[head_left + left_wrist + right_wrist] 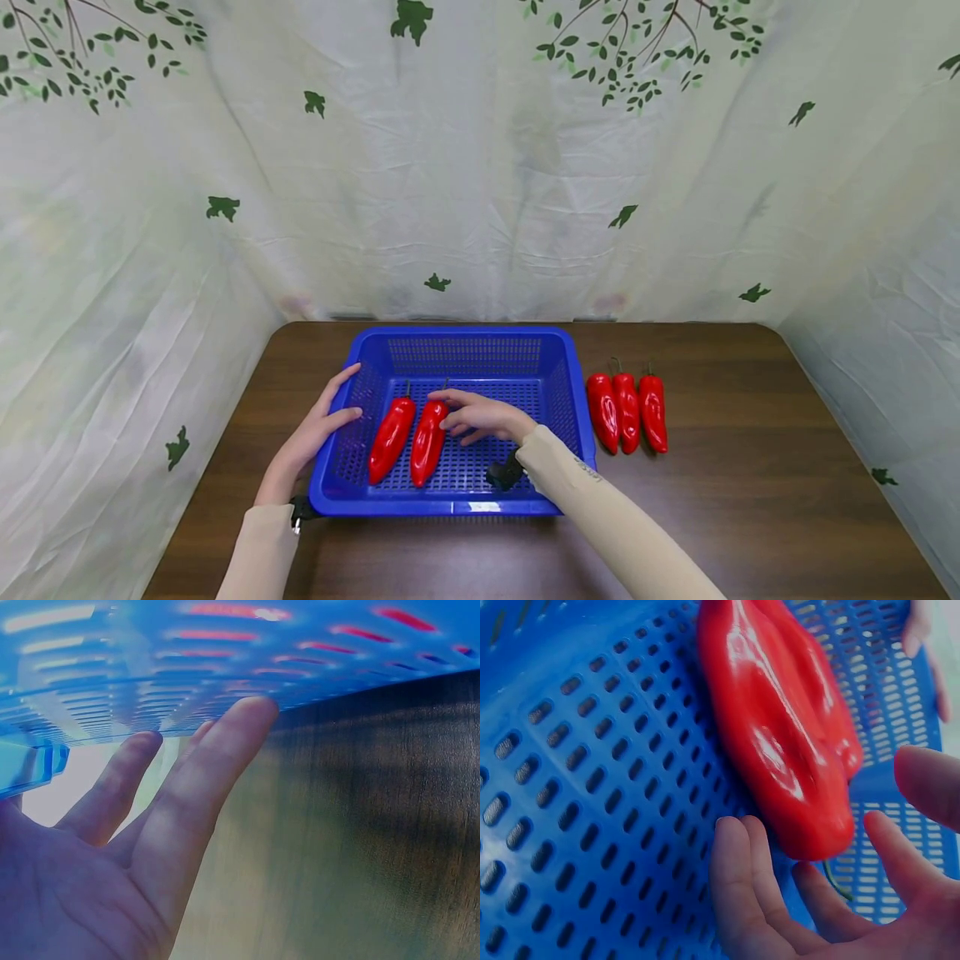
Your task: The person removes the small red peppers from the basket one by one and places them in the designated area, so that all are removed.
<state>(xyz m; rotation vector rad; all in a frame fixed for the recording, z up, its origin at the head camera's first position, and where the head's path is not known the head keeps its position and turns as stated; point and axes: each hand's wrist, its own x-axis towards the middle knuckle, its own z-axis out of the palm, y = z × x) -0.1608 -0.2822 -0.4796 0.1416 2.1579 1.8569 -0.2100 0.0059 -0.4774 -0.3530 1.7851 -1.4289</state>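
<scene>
A blue perforated basket (pixel 557 367) is being steadied near the front edge of the dark wooden table (pixel 750 517), the left hand (pixel 315 429) being laid with straight, relaxed fingers against its left wall. Two red peppers are lying side by side on the basket floor. The right pepper (pixel 427 442) is being touched near its stem end by the right hand (pixel 480 415), whose fingers are loosely spread beside it and not wrapped round it. The left pepper (pixel 391 437) is lying just beside it. Three more red peppers (pixel 627 410) are being kept in a row on the table, just beyond the basket's right wall.
</scene>
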